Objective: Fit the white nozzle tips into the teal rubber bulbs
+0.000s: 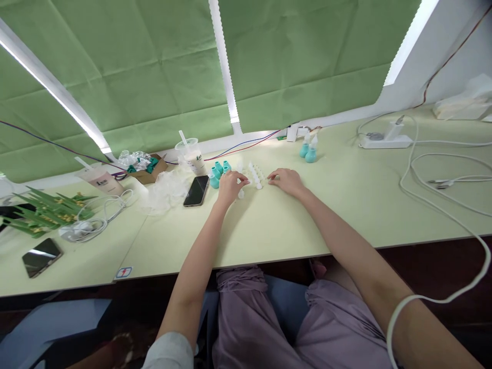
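Note:
My left hand [230, 185] is closed in a pinch at the left side of rows of small white plastic pieces [255, 175]. What sits between its fingertips is too small to make out. Another white piece [241, 194] lies just below that hand. On the right side of the rows, my right hand [288, 181] also pinches, its fingertips low over the table; anything in them is too tiny to name. Several teal squeeze bulbs [219, 168] with open necks stand behind my left hand, partly hidden by it. Farther right, two teal bulbs [310, 154] carry white pointed tips.
A phone [196, 191], a crumpled clear plastic bag [169, 190] and a drink cup [191, 155] are left of my hands. Beyond them are a cardboard box [151, 173], a second cup [103, 180] and another phone [41, 257]. A power strip [385, 141] with white cables lies right.

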The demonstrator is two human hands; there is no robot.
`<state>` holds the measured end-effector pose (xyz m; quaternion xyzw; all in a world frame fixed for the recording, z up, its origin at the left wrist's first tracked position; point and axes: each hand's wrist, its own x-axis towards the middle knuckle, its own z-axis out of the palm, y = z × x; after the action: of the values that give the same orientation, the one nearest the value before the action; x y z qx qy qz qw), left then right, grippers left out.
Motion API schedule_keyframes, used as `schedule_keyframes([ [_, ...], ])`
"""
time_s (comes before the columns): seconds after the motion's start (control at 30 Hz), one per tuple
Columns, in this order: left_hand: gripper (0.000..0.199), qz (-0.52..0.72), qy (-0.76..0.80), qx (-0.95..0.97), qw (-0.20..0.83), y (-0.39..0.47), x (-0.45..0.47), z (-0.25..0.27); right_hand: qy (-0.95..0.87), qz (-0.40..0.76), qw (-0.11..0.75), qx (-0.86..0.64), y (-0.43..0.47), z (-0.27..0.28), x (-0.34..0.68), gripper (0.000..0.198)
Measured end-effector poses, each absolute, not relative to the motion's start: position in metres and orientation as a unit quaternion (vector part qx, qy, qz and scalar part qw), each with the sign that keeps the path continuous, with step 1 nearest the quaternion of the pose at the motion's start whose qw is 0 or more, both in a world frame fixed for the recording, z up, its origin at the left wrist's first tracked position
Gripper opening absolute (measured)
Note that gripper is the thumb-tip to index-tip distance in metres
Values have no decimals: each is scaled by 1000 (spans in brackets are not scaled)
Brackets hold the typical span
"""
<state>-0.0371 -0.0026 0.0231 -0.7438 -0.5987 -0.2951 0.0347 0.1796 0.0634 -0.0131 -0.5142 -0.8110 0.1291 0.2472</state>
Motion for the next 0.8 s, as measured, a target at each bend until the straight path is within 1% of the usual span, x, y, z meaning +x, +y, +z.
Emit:
schedule_keyframes([
  [0.13,5,-263,-599,-755,41,1,-35,21,-820,111,250,-503,66,-17,176,13],
  [0.23,5,-233,-609,-757,45,5,-32,21,-813,126,261,-505,67,-17,177,13],
  [0.4,10,-194,-608,-768,58,10,-28,21,-803,147,288,-501,66,-13,177,15],
  [0.67,9,-171,-609,-772,64,9,-25,20,-820,101,255,-503,63,-13,174,15],
  [0.8,9,-164,-611,-771,65,8,-25,20,-825,97,242,-502,61,-13,173,13],
])
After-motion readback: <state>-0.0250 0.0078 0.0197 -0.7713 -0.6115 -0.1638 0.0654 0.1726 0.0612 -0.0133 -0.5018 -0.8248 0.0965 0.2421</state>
